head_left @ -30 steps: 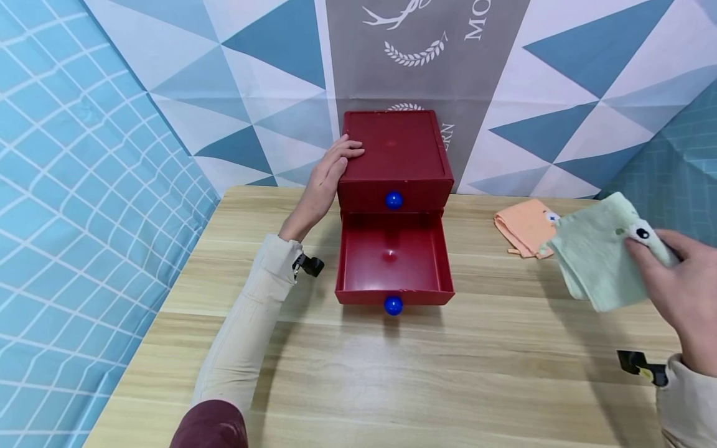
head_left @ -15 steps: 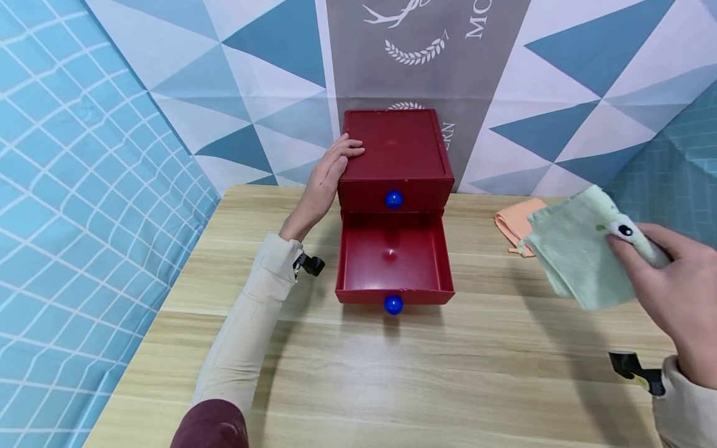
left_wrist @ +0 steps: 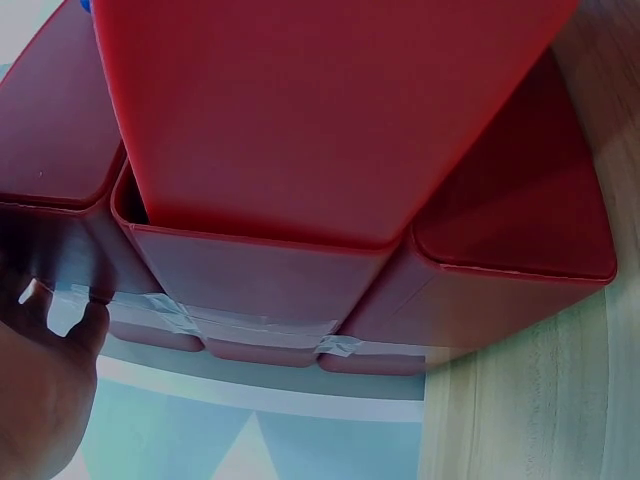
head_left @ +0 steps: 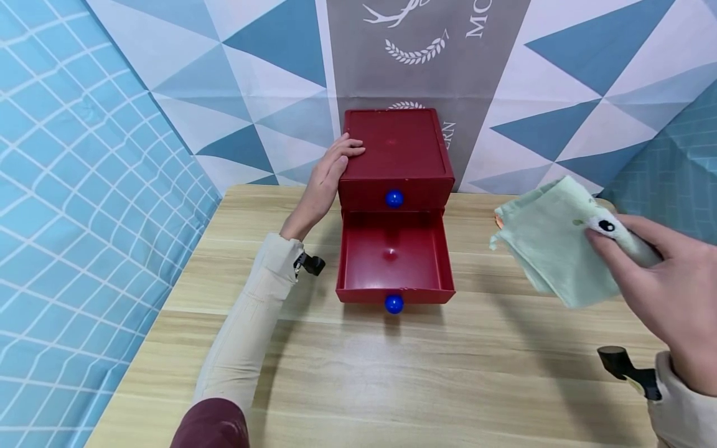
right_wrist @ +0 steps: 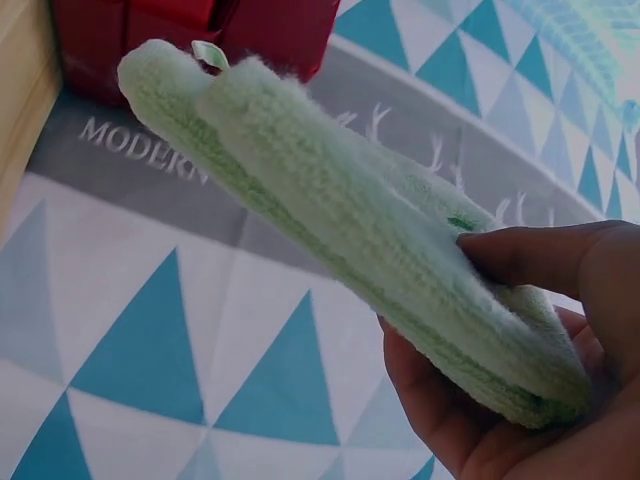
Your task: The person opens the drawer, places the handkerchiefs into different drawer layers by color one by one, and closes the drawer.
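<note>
My left hand (head_left: 326,174) rests on the left top edge of a dark red drawer cabinet (head_left: 403,143), fingers lying over the top. Its middle drawer (head_left: 364,270) is pulled out and holds nothing; a blue knob (head_left: 394,304) sits on its front. In the left wrist view the thumb side of the left hand (left_wrist: 45,390) touches the cabinet's side. My right hand (head_left: 663,283) pinches a folded pale green towel (head_left: 562,239) with an embroidered eye, raised above the table right of the drawer. Thumb on one face and fingers beneath grip the towel (right_wrist: 330,220).
An orange cloth (head_left: 499,221) on the table shows only as a sliver behind the green towel. The wooden table (head_left: 392,386) extends in front of the cabinet. Patterned cloth (head_left: 280,81) hangs behind it, and blue checked cloth (head_left: 84,218) at the left.
My right hand has carried the green towel leftwards toward the cabinet, covering most of the orange cloth from view. The left hand and the pulled-out drawer have stayed put.
</note>
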`<state>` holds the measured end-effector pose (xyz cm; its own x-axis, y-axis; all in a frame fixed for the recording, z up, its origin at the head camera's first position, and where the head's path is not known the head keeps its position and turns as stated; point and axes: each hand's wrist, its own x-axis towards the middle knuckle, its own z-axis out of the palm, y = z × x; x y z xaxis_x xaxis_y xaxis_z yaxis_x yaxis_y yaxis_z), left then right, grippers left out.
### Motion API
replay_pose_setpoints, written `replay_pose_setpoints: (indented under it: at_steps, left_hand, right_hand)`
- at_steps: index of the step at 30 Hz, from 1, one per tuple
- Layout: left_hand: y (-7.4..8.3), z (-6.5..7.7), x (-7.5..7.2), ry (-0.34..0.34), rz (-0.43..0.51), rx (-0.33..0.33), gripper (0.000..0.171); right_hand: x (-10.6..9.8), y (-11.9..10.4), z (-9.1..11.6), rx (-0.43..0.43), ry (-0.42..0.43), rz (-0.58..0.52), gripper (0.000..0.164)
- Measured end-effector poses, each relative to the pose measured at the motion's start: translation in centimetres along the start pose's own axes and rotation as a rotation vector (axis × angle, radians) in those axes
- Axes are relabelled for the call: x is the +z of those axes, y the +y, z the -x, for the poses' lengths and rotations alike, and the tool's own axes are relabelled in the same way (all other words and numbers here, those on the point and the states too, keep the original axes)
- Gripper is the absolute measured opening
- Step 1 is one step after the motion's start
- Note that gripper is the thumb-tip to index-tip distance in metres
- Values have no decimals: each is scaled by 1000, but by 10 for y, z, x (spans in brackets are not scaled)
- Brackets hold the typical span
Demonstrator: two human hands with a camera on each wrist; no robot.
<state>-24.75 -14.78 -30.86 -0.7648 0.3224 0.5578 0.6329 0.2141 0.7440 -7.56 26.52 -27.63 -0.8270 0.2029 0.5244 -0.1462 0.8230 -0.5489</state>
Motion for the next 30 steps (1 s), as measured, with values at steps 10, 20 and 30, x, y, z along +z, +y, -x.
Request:
replay_pose_setpoints:
  at_steps: [10, 20, 30]
  left_hand:
    - [1, -1, 2, 9, -4, -9, 41]
    - [1, 0, 1, 5, -5, -15, 40]
    - [1, 0, 0, 6, -11, -20, 41]
  right_hand:
    - [5, -26, -4, -266, -23, -210, 21]
    - [18, -53, -13, -417, -143, -270, 35]
    - [39, -77, -27, -588, -270, -303, 46]
